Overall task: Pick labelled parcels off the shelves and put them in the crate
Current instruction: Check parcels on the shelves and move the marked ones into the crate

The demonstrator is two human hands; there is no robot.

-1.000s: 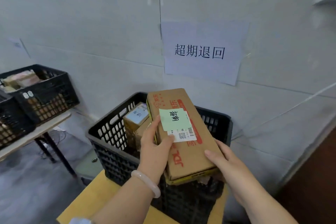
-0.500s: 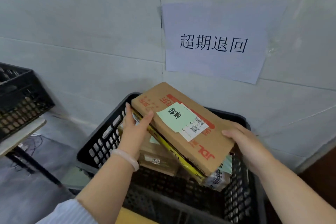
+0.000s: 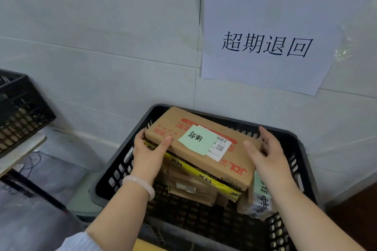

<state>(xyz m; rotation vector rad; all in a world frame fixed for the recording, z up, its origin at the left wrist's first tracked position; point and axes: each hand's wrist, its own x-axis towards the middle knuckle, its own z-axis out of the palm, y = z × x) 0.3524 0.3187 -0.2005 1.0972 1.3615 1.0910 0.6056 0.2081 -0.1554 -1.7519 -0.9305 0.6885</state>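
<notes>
A long brown cardboard parcel (image 3: 204, 144) with a green handwritten label and a white barcode sticker lies slanted inside the black plastic crate (image 3: 293, 144), on top of other parcels. My left hand (image 3: 148, 153) grips its left end, thumb on top. My right hand (image 3: 267, 157) is at its right end with fingers spread, thumb on the top face; the palm looks slightly off the box. Under it sit a parcel with yellow tape (image 3: 206, 175), a smaller brown box (image 3: 189, 189) and a white-labelled parcel (image 3: 259, 201).
A white paper sign (image 3: 265, 43) with black characters is taped to the tiled wall behind the crate. A second black crate (image 3: 18, 120) stands on a table at the left. Grey floor shows below left. A yellow surface (image 3: 146, 245) lies under the crate's near side.
The long parcel has gone down from above the crate into it, turning flatter across the other parcels. My right hand's fingers have spread at its right end. The view has moved closer.
</notes>
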